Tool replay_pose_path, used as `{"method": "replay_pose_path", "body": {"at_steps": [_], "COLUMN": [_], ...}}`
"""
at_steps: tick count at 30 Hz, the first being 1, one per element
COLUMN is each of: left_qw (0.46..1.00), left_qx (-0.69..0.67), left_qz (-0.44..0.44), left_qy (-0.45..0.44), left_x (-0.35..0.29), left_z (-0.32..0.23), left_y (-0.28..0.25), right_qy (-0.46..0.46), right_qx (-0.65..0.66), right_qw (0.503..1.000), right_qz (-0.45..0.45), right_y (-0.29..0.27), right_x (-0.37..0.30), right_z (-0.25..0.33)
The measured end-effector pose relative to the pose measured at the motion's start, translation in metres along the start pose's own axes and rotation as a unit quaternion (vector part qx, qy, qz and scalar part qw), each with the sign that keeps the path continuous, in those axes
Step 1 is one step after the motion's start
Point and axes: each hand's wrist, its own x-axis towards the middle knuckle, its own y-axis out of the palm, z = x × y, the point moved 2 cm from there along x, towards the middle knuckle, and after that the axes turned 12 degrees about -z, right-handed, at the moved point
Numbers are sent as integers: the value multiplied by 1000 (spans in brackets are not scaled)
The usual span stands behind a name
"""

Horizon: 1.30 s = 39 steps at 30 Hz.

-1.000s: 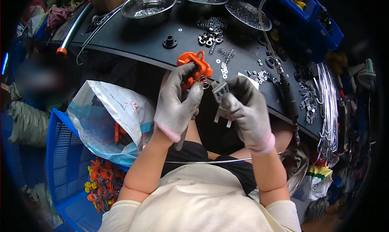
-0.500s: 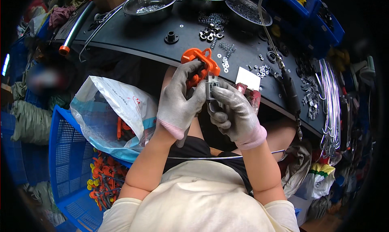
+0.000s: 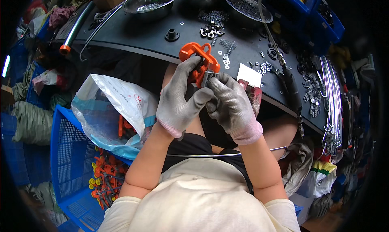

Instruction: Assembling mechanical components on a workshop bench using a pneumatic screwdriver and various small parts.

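Observation:
My left hand (image 3: 177, 100), in a grey coated glove with a pink cuff, grips an orange plastic fitting (image 3: 189, 50) above my lap, its fingers behind the part and its thumb free of it. Against the fitting's lower right end sits a small grey metal bracket (image 3: 208, 77). The gloved fingertips of my right hand (image 3: 233, 106) are closed on this bracket. Those fingers partly cover it, so how far it sits in the fitting cannot be made out. A thin metal rod (image 3: 227, 154) lies across my lap.
The dark table (image 3: 133, 35) carries metal bowls (image 3: 150, 5), springs, nuts, washers and a white card (image 3: 248, 75). A hanging air tool (image 3: 291, 88) and bent wire rods (image 3: 332, 106) are at the right. A plastic bag (image 3: 117, 106) and blue crate (image 3: 65, 151) stand left.
The bracket has moved from between both hands' fingertips up against the orange fitting. My left thumb has come off the bracket, and my right fingers have shifted up with it.

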Motion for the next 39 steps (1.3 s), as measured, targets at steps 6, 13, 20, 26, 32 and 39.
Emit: {"method": "replay_pose_path", "body": {"at_steps": [6, 13, 20, 26, 32, 39], "left_qw": [995, 965, 946, 943, 938, 953], "left_qx": [-53, -137, -223, -213, -185, -125], "left_qz": [10, 23, 31, 27, 42, 59], "left_qy": [-80, -224, -231, -255, -289, -271], "left_x": [-1, -3, -4, -5, -7, -14], "left_z": [-7, -16, -22, -28, -29, -30], "left_y": [4, 2, 3, 2, 4, 6], "right_qy": [-2, -66, -160, -215, -187, -230], "right_qx": [37, 6, -54, -79, -115, -75], "right_qw": [999, 996, 985, 973, 976, 969], "right_qz": [30, 55, 39, 34, -9, -50], "right_y": [0, -3, 5, 4, 4, -2], "right_x": [0, -7, -16, -14, -18, -16], "right_z": [-3, -3, 3, -2, 2, -7]}}
